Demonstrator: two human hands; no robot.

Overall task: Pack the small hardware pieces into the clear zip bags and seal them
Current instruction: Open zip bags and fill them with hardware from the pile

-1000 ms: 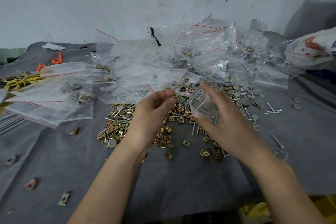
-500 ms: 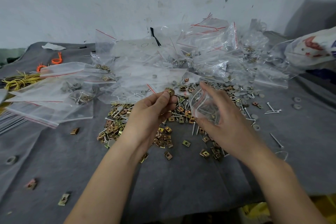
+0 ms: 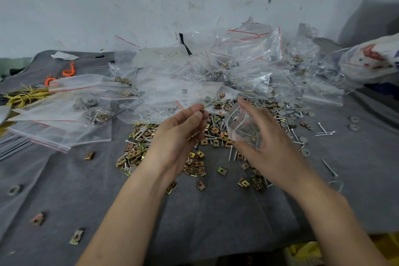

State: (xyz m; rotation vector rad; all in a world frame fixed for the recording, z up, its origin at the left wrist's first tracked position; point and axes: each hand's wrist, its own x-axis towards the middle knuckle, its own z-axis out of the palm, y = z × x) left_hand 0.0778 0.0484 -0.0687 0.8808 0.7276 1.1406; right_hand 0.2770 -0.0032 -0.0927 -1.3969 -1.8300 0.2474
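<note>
Left grip [image 3: 182, 129] pinches a piece [image 3: 202, 108], right grip [image 3: 266, 144] clutches a bag [image 3: 238, 124]. Under both, grey surface [image 3: 205, 218] littered with clips [image 3: 136, 153]; beyond, scuffed wall [image 3: 151, 6].

This is a small, rough packing workshop. A grey felt cover [image 3: 216, 211] serves as the bench, heaped with loose brass-coloured clip nuts [image 3: 138, 149], nails [image 3: 325, 133] and grey washers [image 3: 282, 110]. Filled clear zip bags [image 3: 172, 90] pile up against a stained, chipped wall [image 3: 151, 2], beside bundled yellow wire [image 3: 23, 96].
</note>
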